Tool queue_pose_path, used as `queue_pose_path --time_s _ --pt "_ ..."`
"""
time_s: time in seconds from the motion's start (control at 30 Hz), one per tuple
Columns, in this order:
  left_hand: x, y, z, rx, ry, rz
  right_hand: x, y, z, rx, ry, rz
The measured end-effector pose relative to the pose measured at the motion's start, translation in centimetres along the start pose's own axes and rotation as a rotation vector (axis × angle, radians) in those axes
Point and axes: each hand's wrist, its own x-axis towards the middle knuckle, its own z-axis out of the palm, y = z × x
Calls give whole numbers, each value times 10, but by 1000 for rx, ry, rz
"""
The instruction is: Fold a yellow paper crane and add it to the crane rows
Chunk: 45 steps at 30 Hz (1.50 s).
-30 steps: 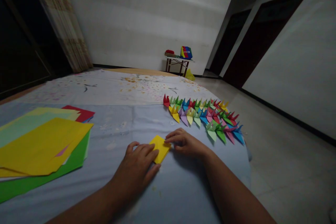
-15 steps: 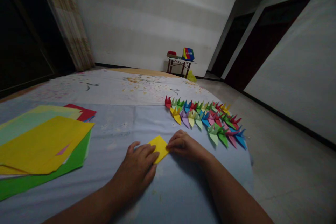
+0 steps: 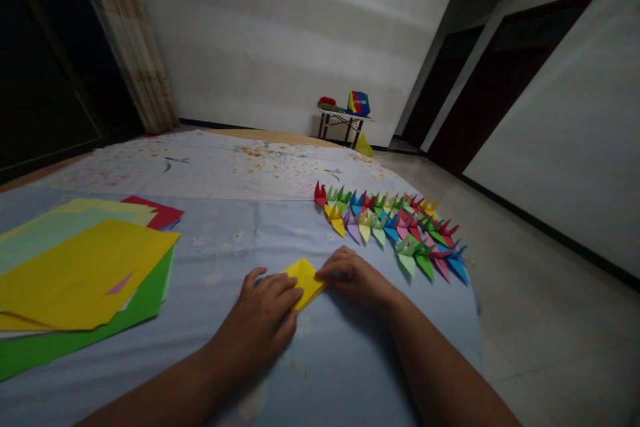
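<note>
A small folded square of yellow origami paper (image 3: 306, 281) lies on the cloth between my hands, one corner toward the far side. My left hand (image 3: 267, 307) rests on its left part with fingers stretched out, covering that side. At the right corner, my right hand (image 3: 347, 273) pinches the paper between thumb and fingers. The corner's layers look slightly parted there. Just beyond my right hand stand rows of folded paper cranes (image 3: 379, 227) in several colours.
Large loose sheets of coloured paper (image 3: 85, 267) are piled on the left. A pale blue cloth (image 3: 230, 233) and a white floral cloth (image 3: 210, 170) cover the table. Farther off, a small stand (image 3: 345, 115) holds a colourful box (image 3: 359, 103) by the wall.
The right corner of the yellow paper is now slightly lifted by my right hand, and its layers show apart. My left hand stays nearly in place.
</note>
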Motion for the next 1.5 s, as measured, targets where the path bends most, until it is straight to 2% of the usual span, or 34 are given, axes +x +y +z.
queue_pose_path --time_s 0.33,0.53,0.67,1.03,1.3,1.5 --pt "0 4 -1 -8 -27 19 3 -2 -4 -89 80 -42" --pt "2 3 -2 -50 -115 33 0 1 -3 -92 -3 50" --pt "2 -4 -2 -61 -119 54 3 0 1 -69 -34 96" --pt "4 -5 -13 -99 -145 133 10 -5 12 -128 6 234" --pt "7 -2 -19 -139 -211 173 13 -9 12 -151 -9 278" --pt "8 -4 -26 -89 -273 230 13 -8 14 -149 -6 279"
